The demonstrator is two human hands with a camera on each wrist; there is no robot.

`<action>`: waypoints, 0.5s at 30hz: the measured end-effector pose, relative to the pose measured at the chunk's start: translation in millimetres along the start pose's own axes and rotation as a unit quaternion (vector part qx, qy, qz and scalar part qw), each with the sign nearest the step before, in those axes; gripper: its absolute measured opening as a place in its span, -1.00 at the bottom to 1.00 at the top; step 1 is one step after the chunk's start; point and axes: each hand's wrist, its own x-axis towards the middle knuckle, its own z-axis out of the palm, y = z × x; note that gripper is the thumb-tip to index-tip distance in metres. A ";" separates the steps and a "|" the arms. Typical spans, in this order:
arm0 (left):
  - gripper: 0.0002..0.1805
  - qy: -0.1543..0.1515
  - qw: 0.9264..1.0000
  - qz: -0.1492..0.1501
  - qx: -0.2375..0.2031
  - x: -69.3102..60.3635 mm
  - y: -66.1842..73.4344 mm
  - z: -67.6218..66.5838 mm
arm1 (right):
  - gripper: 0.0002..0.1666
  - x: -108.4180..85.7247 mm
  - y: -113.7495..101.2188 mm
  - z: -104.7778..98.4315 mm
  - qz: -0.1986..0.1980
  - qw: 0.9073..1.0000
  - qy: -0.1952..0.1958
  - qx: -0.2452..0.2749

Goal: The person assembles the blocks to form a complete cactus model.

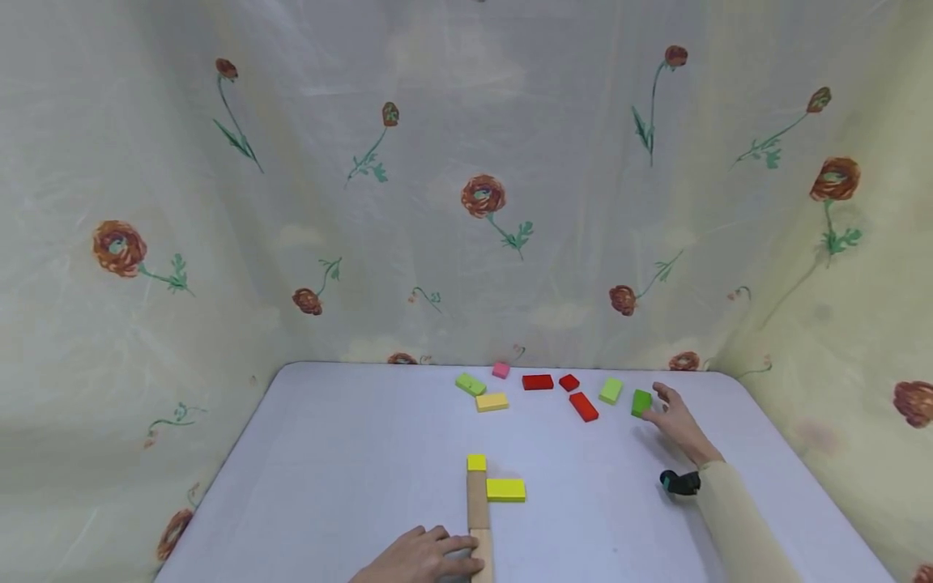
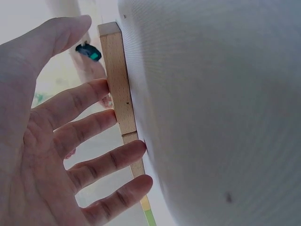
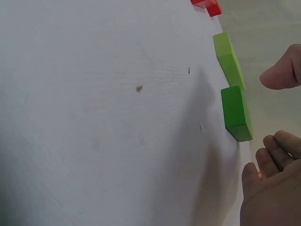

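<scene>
Fingers (image 1: 664,393) unclenched, right hand (image 1: 675,419) hovers beside green block (image 1: 641,402), lime block (image 1: 611,390) left of it; left hand (image 1: 417,559) touches wooden block (image 2: 118,75).

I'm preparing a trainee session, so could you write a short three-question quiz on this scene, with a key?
1. True or false: the left hand holds the pink block.
2. Which block is nearest the right hand? A) pale yellow B) dark green C) pink
3. How many red blocks show in the head view?

Key: 1. False; it is at the wooden blocks. 2. B, the dark green block. 3. Three.
</scene>
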 end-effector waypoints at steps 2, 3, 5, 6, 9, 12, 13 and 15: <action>-0.44 0.000 1.000 -0.001 -0.002 -0.2 -0.2 0.0 | 0.02 3.4 0.3 -0.4 0.006 1.000 -0.008 -0.003; -0.44 0.000 1.000 -0.001 -0.002 -0.4 -0.3 -0.1 | 0.02 5.3 0.7 -0.5 0.011 1.000 -0.009 -0.007; -0.44 0.003 1.000 0.000 -0.004 -0.8 -0.8 0.3 | 0.03 8.7 2.3 -0.6 0.021 1.000 -0.011 -0.017; -0.44 0.004 1.000 0.001 -0.004 -1.0 -0.8 0.1 | 0.03 10.1 3.0 -0.7 0.027 0.999 -0.012 -0.022; -0.45 0.010 1.000 0.005 -0.003 -1.3 -1.0 0.6 | 0.03 12.9 4.8 -0.4 0.034 0.999 -0.013 -0.037; -0.45 0.014 1.000 0.007 -0.001 -1.0 -0.9 0.9 | 0.01 13.6 5.5 -0.7 0.036 0.998 -0.015 -0.047; -0.45 0.013 1.000 0.006 -0.001 -0.8 -0.9 1.1 | 0.00 13.6 5.6 -0.8 0.035 0.998 -0.017 -0.051; -0.45 0.009 1.000 0.003 -0.003 -0.2 -0.5 1.1 | -0.01 13.4 6.2 -0.8 0.035 0.998 -0.018 -0.058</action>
